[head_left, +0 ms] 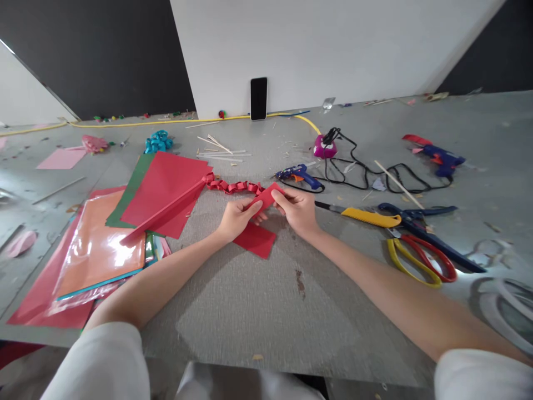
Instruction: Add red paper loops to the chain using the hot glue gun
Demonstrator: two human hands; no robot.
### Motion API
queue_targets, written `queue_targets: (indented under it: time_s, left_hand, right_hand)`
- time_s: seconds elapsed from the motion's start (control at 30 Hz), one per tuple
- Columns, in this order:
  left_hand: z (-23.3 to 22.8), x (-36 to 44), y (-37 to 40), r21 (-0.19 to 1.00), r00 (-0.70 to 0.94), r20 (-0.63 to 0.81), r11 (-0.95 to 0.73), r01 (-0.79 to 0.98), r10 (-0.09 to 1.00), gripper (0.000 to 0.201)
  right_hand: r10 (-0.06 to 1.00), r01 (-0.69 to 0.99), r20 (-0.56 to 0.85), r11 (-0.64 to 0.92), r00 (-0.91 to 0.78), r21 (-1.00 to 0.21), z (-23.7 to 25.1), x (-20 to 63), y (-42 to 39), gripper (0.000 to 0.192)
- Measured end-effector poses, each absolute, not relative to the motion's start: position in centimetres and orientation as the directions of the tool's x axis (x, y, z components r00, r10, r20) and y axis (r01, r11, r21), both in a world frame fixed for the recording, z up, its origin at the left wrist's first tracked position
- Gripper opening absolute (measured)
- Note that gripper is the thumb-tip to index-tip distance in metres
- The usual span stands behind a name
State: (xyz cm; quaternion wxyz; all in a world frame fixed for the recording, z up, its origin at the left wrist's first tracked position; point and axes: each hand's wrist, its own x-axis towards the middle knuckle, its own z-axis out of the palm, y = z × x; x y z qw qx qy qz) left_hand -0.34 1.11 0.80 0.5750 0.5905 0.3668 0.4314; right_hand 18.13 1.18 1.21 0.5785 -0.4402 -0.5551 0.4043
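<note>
Left hand point(234, 220) and right hand point(300, 212) pinched a small red paper strip point(267, 199) over the grey table point(250, 316). Red paper-loop chain point(236, 188) lay just far-left, flat red paper rectangle point(259, 241) nearer, blue plastic glue gun point(307, 178) far-right.

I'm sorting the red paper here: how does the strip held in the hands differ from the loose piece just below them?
The left hand and right hand grip the held strip, while the loose piece lies on the table. The held strip slopes upward toward the right of the picture; the loose piece slopes downward toward the right. The held strip also looks narrower than the loose piece. Both are red with straight edges.
</note>
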Motion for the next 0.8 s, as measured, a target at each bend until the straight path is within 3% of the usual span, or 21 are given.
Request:
queue_targets:
  time_s: [0.2, 0.8]
  left_hand:
    - [0.96, -0.45, 1.03, 0.995, 0.39, 0.095, -0.07, -0.077, 0.916, 0.052]
    - [0.93, -0.08, 0.78, 0.99, 0.224, 0.133, -0.121, -0.066, 0.966, 0.045]
  right_hand:
    - [0.96, -0.032, 0.279, 0.28, 0.039, -0.959, 1.43, 18.02, 1.14, 0.046]
    - [0.955, -0.002, 0.289, 0.289, 0.069, -0.957, 1.35, 18.08, 1.08, 0.049]
